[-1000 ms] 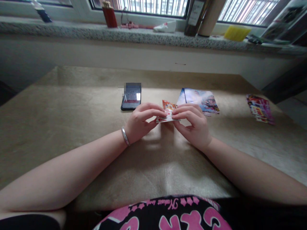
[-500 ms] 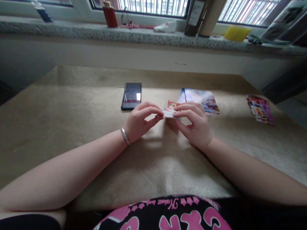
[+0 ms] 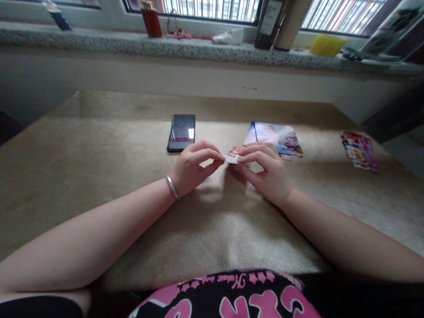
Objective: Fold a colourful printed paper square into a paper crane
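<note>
A small white-and-red printed paper piece [image 3: 232,157], with some orange at its far edge, is held just above the table between both hands. It looks like a card or flat packet; I cannot tell which. My left hand [image 3: 198,164] pinches its left edge between thumb and fingertips, and a silver bangle circles that wrist. At the right side, my right hand [image 3: 265,170] grips it with fingers on top and thumb beneath, hiding part of it. Just behind the right hand lies a glossy blue-and-pink picture sheet [image 3: 278,137]. Beyond the left hand is a dark phone [image 3: 181,134].
A pile of colourful packets or cards [image 3: 359,150] lies on the right of the table [image 3: 99,168]. Along the stone windowsill [image 3: 115,46] at the back stand a red bottle [image 3: 151,20], a dark bottle [image 3: 269,24] and a yellow block [image 3: 327,45].
The paper piece has tilted and flattened a little between my fingers, so less of its orange far part shows. Both hands stay in nearly the same place.
</note>
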Available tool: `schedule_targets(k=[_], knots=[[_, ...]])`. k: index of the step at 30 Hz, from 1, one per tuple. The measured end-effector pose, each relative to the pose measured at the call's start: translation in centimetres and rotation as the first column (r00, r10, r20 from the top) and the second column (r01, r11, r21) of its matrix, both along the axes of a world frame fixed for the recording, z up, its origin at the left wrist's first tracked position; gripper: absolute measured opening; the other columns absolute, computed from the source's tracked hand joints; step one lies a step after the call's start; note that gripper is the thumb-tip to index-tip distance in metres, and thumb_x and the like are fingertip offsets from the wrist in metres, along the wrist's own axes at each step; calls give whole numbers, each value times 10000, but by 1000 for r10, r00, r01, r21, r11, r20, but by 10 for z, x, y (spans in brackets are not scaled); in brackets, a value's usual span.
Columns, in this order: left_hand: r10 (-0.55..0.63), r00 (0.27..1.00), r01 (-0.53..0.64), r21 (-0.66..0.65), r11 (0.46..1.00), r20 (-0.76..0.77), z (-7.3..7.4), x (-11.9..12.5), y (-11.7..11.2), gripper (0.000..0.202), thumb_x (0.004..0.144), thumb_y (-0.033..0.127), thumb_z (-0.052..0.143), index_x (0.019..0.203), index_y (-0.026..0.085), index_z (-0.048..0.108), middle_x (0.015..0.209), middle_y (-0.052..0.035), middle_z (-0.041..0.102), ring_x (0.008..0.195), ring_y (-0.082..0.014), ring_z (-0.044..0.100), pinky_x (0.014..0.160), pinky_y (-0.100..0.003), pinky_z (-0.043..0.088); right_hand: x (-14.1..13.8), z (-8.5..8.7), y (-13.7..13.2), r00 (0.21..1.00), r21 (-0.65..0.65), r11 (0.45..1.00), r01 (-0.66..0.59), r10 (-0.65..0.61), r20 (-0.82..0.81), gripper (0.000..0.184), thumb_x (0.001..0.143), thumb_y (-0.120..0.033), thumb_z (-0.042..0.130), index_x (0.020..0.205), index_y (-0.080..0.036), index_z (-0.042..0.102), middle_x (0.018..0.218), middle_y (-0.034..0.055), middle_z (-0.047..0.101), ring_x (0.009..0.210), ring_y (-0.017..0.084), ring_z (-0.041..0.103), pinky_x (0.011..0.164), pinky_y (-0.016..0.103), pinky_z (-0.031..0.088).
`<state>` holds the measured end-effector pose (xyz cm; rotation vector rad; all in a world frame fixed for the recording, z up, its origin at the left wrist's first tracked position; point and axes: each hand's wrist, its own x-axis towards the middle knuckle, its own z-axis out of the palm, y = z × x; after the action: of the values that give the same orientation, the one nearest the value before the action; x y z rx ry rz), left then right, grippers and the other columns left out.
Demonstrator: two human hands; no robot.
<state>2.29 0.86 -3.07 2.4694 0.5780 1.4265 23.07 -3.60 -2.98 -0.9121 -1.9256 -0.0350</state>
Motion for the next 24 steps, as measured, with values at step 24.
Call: schedule_targets(k=[24], knots=[[34, 998, -33, 19, 999, -46, -3, 0, 1, 54, 810, 148, 648, 766, 152, 618, 750, -3, 579, 689, -89, 555, 636, -204, 480, -2, -1, 1, 1000, -22, 1000, -8, 8, 7, 73, 802, -193, 650, 843, -245, 620, 856, 29, 701, 888, 199, 634, 854, 405, 492]])
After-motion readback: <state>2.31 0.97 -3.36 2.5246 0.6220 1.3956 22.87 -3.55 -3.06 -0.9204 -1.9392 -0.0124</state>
